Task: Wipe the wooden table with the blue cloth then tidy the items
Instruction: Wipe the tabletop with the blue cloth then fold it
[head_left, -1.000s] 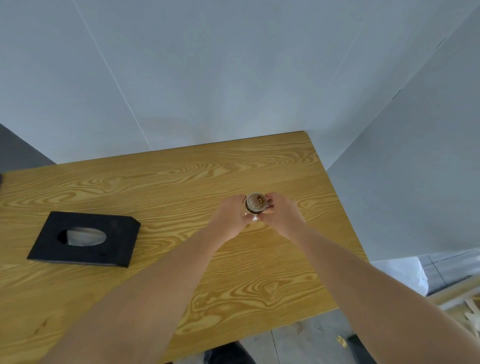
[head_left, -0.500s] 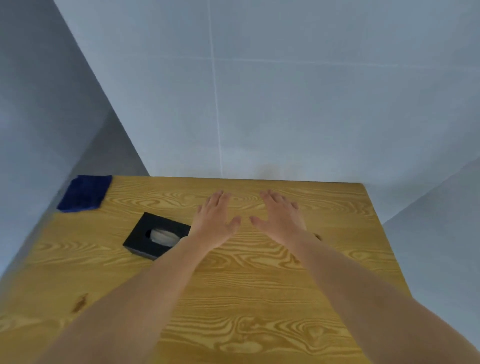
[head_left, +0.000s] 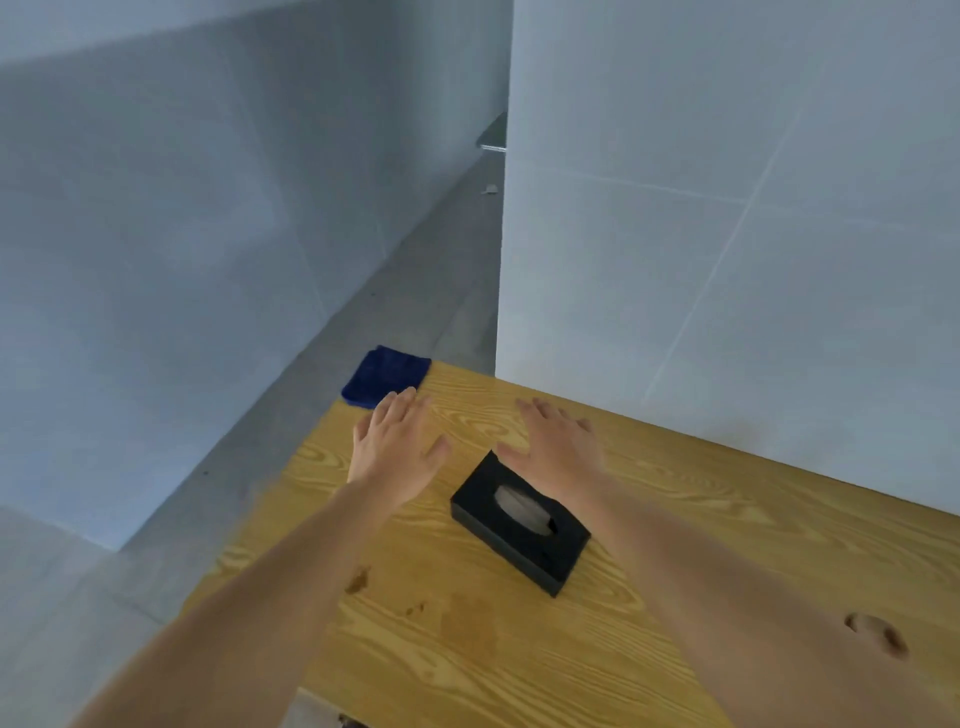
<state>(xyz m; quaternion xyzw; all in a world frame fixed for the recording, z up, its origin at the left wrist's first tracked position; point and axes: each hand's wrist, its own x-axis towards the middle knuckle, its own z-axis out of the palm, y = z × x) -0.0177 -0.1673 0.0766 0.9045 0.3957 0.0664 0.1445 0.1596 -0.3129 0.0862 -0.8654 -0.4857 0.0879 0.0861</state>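
A folded dark blue cloth (head_left: 385, 376) lies on the far left corner of the wooden table (head_left: 675, 519). My left hand (head_left: 395, 447) hovers flat over the table with fingers spread, its fingertips just short of the cloth. My right hand (head_left: 558, 447) is also flat and empty, held above the far end of a black tissue box (head_left: 519, 522) that sits at an angle on the table. The right forearm hides part of the box's right side. The small jar seen earlier is out of view.
White wall panels (head_left: 727, 234) stand right behind the table's far edge. A grey floor strip (head_left: 363, 322) runs along the table's left edge, with another white wall beyond it. A brownish stain (head_left: 467, 629) and dark spots mark the wood near me.
Both hands let go of the small jar and opened flat. The view swung left, and the hands now reach toward the blue cloth and tissue box.
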